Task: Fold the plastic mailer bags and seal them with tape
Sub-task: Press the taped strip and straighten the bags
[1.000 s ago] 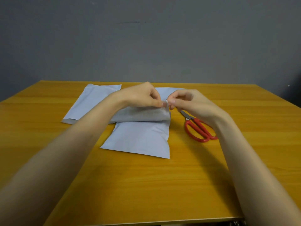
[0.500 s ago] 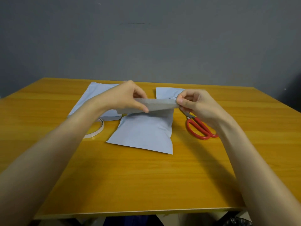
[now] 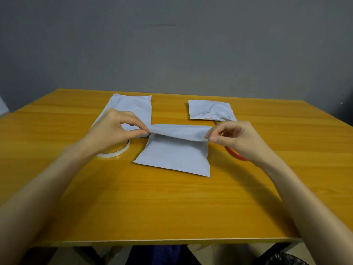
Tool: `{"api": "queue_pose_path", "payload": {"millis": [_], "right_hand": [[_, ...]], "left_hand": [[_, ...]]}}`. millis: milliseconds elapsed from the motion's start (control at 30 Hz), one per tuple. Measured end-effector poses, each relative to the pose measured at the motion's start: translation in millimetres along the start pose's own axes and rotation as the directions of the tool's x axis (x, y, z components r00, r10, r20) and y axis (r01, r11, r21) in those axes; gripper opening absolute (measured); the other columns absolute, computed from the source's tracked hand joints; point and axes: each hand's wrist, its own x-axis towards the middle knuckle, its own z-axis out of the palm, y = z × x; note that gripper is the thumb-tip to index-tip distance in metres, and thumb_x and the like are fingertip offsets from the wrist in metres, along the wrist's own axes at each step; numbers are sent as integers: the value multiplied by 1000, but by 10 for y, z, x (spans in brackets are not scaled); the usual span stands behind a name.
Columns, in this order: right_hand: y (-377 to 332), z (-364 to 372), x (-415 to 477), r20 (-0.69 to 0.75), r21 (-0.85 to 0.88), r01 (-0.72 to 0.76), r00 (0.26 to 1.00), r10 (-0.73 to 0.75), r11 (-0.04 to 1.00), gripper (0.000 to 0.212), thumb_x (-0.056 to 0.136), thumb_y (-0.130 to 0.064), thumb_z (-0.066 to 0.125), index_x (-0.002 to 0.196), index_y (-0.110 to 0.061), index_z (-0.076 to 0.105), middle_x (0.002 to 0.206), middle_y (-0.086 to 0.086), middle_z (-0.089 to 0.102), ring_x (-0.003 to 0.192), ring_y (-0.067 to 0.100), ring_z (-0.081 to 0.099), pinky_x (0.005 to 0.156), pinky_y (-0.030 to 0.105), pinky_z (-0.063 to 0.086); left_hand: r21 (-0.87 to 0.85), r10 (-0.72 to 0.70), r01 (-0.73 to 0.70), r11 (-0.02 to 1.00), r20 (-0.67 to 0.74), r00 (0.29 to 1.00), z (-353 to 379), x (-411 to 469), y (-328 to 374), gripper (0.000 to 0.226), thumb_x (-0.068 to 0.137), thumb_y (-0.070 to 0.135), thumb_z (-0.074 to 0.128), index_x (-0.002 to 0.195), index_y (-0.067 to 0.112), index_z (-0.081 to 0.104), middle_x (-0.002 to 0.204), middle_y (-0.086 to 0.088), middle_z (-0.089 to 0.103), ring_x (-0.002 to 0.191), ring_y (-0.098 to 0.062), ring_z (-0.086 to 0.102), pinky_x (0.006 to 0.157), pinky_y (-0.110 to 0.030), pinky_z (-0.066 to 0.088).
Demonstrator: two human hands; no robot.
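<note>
The left hand [image 3: 112, 129] covers part of the white tape roll [image 3: 114, 153]; the right hand [image 3: 236, 138] hides most of the red scissors [image 3: 236, 155]. Each hand pinches one corner of the turned-over flap of the thin, grey, slightly wrinkled mailer bag [image 3: 172, 157], which lies in the middle of the smooth wooden table [image 3: 172, 207].
</note>
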Motion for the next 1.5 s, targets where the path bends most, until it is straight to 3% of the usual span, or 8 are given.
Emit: {"api": "queue_pose_path", "payload": {"millis": [133, 367, 567, 900, 1167, 1267, 1367, 1500], "right_hand": [[24, 29, -56, 59, -47, -24, 998, 26, 999, 17, 80, -7, 71, 70, -22, 71, 81, -15, 73, 79, 9, 63, 66, 22, 44], [30, 78, -116, 101, -64, -44, 994, 50, 997, 18, 80, -9, 72, 69, -24, 71, 84, -15, 73, 73, 1, 59, 59, 13, 38], [33, 84, -135, 98, -74, -42, 994, 50, 996, 15, 78, -7, 72, 71, -20, 72, 82, -14, 73, 73, -4, 62, 59, 7, 39], [80, 61, -163, 105, -125, -75, 991, 88, 989, 19, 79, -12, 73, 69, -27, 72, 86, -18, 73, 84, 30, 62, 59, 20, 37], [114, 68, -166, 167, -169, -120, 975, 149, 978, 8, 78, -13, 74, 76, -21, 75, 88, -17, 72, 92, 0, 64, 89, 31, 49], [140, 80, -153, 192, -211, -111, 970, 152, 971, 6, 78, -14, 74, 76, -19, 75, 90, -18, 71, 94, 4, 63, 89, 34, 48], [179, 92, -153, 210, -222, -58, 972, 106, 973, 4, 76, -10, 75, 75, -14, 75, 91, -10, 71, 91, 11, 64, 83, 30, 50], [221, 109, -156, 263, -251, 2, 963, 67, 968, 3, 76, -6, 75, 77, -9, 74, 94, -3, 69, 88, 8, 63, 81, 20, 49]], "left_hand": [[75, 113, -115, 991, 26, 993, 38, -68, -47, 19, 73, 24, 68, 90, 16, 73, 89, 19, 63, 88, -7, 63, 79, -23, 53], [68, 87, -89, 994, 40, 995, 82, -165, -55, 27, 75, 28, 64, 93, 11, 75, 91, 4, 71, 89, 1, 61, 80, -24, 55], [50, 108, -109, 993, 36, 994, 124, -227, -59, 24, 76, 27, 65, 94, 14, 74, 94, 23, 62, 92, -2, 62, 83, -20, 53], [10, 104, -104, 994, 62, 993, 198, -265, -72, 20, 78, 27, 71, 93, 15, 75, 94, 13, 69, 94, -4, 63, 82, -25, 53], [-1, 114, -115, 993, 136, 984, 210, -282, -117, 36, 78, 44, 59, 94, 17, 75, 94, 25, 63, 98, 0, 60, 86, -20, 51], [2, 130, -132, 991, 145, 981, 241, -290, -136, 31, 79, 41, 66, 94, 15, 75, 94, 26, 61, 98, -3, 61, 86, -22, 51], [-10, 146, -147, 989, 158, 976, 238, -294, -120, 57, 81, 65, 48, 92, 17, 76, 96, 34, 58, 97, 0, 60, 86, -14, 48], [-21, 147, -146, 989, 172, 974, 259, -312, -118, 60, 82, 68, 42, 88, 20, 77, 91, 48, 54, 96, 7, 57, 85, -6, 43]]}}
